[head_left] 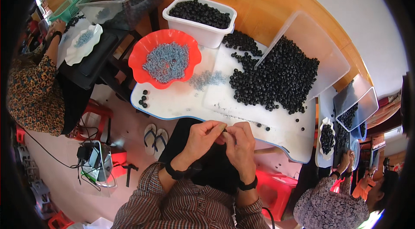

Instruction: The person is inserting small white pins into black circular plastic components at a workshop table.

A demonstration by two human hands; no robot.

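Note:
My left hand (205, 136) and my right hand (237, 144) meet in front of my chest, just off the near edge of the white table (186, 107). The fingers of both are pinched together around a tiny dark piece (224, 131), mostly hidden by the fingertips; its kind cannot be made out. Beyond my hands, a big heap of small round black parts (276, 75) spreads from a tipped clear bin (322, 56). To the left, a red scalloped bowl (137, 58) holds many small grey-blue pieces (166, 61), and more of them (207, 80) lie loose beside it.
A white tub (186, 28) full of black parts stands at the back. Several black parts (143, 99) sit at the table's left edge. Co-workers sit at left (36, 90) and right (330, 203). Slippers (155, 138), a red stool (272, 190) and a clear box of cables (97, 164) are below.

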